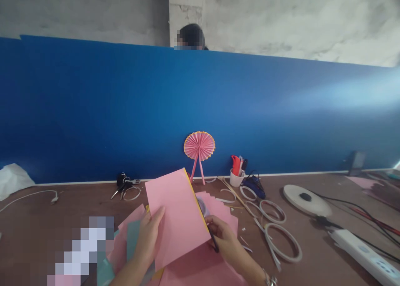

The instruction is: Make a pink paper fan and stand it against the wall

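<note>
My left hand [150, 236] is closed on the left edge of a pink sheet of paper [178, 217], thumb on top. The sheet is tilted up above the desk, and a narrow yellow strip [196, 198] runs along its right edge. At the lower end of that edge my right hand [221, 234] has its fingers closed around a thin black tool [214, 240]; its kind is mostly hidden. Beneath both hands more pink sheets [225, 211] lie spread out, with teal paper [133, 236] at the left.
A pink pleated paper fan [199, 146] leans against the blue partition [125, 111]. Keys [123, 184], a white cup [236, 178] of pens, curled white strips [283, 240], a round white plate-like device [306, 199] and a power strip [362, 252] lie around. Someone's head [192, 36] shows beyond.
</note>
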Demonstrator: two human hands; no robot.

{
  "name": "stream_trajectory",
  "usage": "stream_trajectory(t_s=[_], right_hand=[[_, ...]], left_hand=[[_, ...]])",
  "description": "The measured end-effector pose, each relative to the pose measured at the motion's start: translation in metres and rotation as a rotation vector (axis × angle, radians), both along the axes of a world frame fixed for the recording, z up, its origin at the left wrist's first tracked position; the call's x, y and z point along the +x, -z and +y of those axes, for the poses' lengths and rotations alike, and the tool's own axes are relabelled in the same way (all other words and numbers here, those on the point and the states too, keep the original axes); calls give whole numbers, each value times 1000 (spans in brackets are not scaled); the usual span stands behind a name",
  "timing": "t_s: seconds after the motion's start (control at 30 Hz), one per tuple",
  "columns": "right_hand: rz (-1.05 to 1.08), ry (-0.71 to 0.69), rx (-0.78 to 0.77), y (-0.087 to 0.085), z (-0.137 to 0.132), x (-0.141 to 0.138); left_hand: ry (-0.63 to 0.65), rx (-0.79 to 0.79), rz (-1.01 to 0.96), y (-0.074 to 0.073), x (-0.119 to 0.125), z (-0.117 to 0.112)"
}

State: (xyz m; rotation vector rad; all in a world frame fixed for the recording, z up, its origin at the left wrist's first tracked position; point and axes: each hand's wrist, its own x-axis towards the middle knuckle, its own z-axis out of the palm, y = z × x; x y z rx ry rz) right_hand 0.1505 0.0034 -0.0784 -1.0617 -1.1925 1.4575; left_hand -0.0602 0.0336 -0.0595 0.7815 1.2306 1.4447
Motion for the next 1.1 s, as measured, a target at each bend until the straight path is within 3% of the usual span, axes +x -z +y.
stream_trajectory(t_s=[0.3, 0.7, 1.1], right_hand=[[3, 5, -23, -6, -2, 0], [-10, -9, -5, -5, -2, 1], [-47, 29, 11, -2, 0, -2]], left_hand=[[44, 50, 27, 7, -3, 3], [58, 6, -34, 2, -1, 0], [16, 34, 25, 1, 0, 0]])
